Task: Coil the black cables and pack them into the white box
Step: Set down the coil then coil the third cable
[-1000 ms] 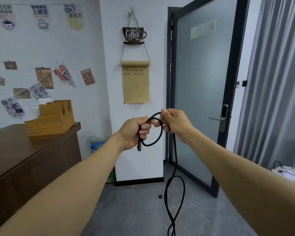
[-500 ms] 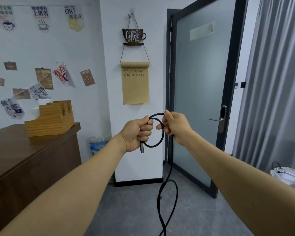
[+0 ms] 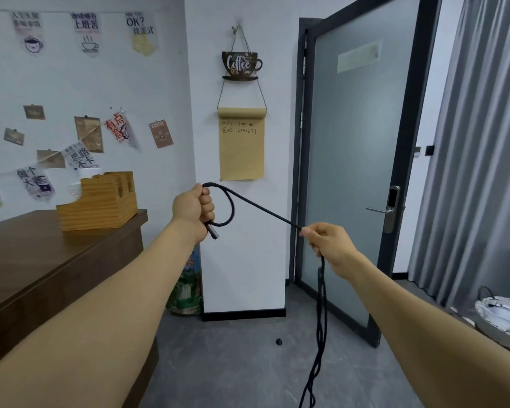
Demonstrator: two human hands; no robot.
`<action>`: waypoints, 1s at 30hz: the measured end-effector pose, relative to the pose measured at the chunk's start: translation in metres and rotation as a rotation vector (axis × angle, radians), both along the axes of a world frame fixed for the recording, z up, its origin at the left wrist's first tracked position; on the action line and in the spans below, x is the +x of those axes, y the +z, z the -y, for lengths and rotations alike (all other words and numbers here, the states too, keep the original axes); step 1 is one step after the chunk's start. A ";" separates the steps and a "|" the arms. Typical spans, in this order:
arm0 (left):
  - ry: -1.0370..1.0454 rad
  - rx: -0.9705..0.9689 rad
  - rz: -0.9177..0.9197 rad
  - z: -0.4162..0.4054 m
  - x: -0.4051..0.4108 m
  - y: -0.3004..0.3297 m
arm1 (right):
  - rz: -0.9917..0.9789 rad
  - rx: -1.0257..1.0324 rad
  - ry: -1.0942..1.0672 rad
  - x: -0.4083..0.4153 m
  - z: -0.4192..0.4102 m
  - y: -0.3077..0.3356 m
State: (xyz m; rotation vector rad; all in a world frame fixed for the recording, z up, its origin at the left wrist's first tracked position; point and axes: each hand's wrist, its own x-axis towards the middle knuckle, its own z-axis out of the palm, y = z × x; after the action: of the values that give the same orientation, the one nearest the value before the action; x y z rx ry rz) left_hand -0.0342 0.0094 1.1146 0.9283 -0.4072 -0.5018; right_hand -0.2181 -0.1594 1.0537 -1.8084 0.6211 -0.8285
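We are holding a thin black round cable (image 3: 259, 208) at the centre of the frame, stretched between our two hands. Our left hand (image 3: 193, 212) is closing into a fist around it just left of centre, and one small loop is curling out to the right of that fist, with the grey metal plug end (image 3: 213, 232) sticking out below our knuckles. From the top of the loop the cable is running down and to the right in a taut slanting line to our right hand (image 3: 329, 247), which is pinching it between thumb and fingers right of centre. Below that hand the rest of the cable is hanging in twisted strands toward the bottom edge of the frame, over the grey floor (image 3: 242, 366). Behind the hands, a brown paper scroll (image 3: 242, 148) with handwriting is hanging on the white wall under a dark cup-shaped coffee sign (image 3: 241, 65). A frosted glass door with a dark frame (image 3: 357, 160) is standing to the right, with grey curtains (image 3: 480, 148) beyond it. At the left, a ribbed wooden organiser box (image 3: 97, 204) is sitting on a dark brown wooden counter (image 3: 42, 260). At the lower right edge, a round white woven basket (image 3: 501, 319) is showing partly; we cannot tell what is inside it.
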 end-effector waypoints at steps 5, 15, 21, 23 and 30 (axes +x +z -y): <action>0.157 -0.056 -0.068 -0.005 0.002 0.001 | -0.015 -0.060 -0.101 0.002 -0.005 -0.004; 0.161 0.189 0.511 0.011 -0.025 0.000 | -0.311 -0.689 0.161 0.025 -0.060 0.060; 0.025 0.280 0.645 0.009 -0.035 -0.008 | -0.220 -0.539 0.385 0.014 -0.063 0.088; -0.049 0.325 0.701 0.009 -0.043 -0.010 | -0.138 -0.458 0.413 0.013 -0.059 0.091; -0.347 0.323 0.615 0.014 -0.064 -0.005 | 0.007 -0.278 0.309 0.005 -0.037 0.089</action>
State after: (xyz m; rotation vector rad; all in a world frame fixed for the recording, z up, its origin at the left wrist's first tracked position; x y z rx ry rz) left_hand -0.0980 -0.0045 1.1098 1.3337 -1.0800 -0.6021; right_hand -0.2132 -0.1224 1.1427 -2.0854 0.2182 -0.7352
